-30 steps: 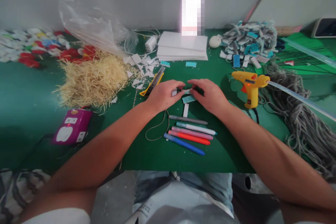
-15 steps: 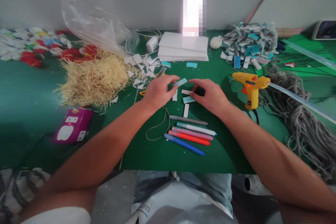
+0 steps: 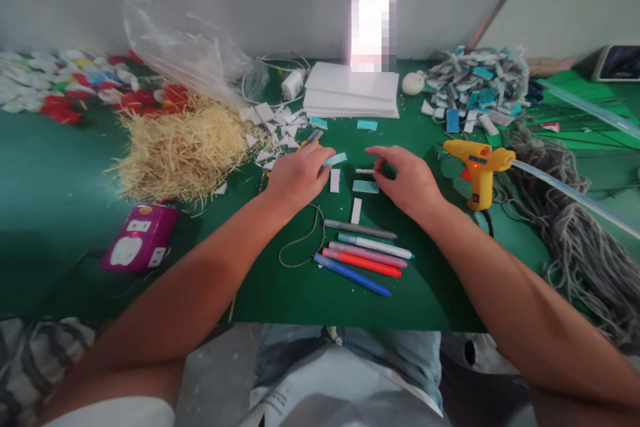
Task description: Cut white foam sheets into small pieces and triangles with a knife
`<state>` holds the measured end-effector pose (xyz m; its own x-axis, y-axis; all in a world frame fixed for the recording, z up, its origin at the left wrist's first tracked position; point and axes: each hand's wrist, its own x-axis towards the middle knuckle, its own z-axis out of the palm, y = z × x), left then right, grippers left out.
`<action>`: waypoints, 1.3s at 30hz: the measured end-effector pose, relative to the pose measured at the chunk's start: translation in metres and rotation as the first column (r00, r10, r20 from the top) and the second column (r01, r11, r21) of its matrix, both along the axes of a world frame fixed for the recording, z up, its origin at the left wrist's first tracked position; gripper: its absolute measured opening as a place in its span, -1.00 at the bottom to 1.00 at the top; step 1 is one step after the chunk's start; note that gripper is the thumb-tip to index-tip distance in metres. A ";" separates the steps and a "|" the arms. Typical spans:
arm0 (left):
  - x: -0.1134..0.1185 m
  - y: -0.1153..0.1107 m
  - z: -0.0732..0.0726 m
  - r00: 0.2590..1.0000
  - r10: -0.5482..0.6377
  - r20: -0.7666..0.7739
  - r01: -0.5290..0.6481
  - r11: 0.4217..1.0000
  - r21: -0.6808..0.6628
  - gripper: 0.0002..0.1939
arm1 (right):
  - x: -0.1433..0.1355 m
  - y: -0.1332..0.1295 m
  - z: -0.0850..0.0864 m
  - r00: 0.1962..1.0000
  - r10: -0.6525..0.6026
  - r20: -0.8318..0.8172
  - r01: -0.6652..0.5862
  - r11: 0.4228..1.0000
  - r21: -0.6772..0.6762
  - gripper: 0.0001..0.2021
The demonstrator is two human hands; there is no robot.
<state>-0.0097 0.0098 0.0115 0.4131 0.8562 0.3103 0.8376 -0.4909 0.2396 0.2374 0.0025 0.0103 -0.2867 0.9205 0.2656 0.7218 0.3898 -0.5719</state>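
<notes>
Between the thumb and fingers of my left hand (image 3: 299, 177) is a small light-blue strip (image 3: 336, 159). Facing it, my right hand (image 3: 407, 180) pinches one end of a thin white strip (image 3: 365, 171), which is seen nearly edge-on. Just below that strip a light-blue piece (image 3: 365, 187) lies on the green table. A white piece (image 3: 335, 180) lies beside my left fingertips, and another white piece (image 3: 356, 211) lies nearer the markers. Two blue pieces, one of them this one (image 3: 367, 125), lie beyond my hands.
Several markers (image 3: 361, 260) lie in front. A yellow glue gun (image 3: 480, 163) and grey yarn (image 3: 555, 213) are at right, below a pile of strips (image 3: 475, 83). Straw (image 3: 175, 150), white scraps (image 3: 280, 121) and a purple power block (image 3: 140, 239) are at left. White sheets (image 3: 350, 90) lie behind.
My left hand has drawn slightly left with the light-blue strip. My right hand has shifted a little right, and its white strip has tilted up from nearly flat to edge-on.
</notes>
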 end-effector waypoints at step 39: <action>0.007 -0.027 0.022 0.716 0.077 0.694 0.440 0.722 -0.534 -0.38 | 0.010 -0.010 0.001 0.999 0.000 0.053 -0.003 0.998 0.061 -0.60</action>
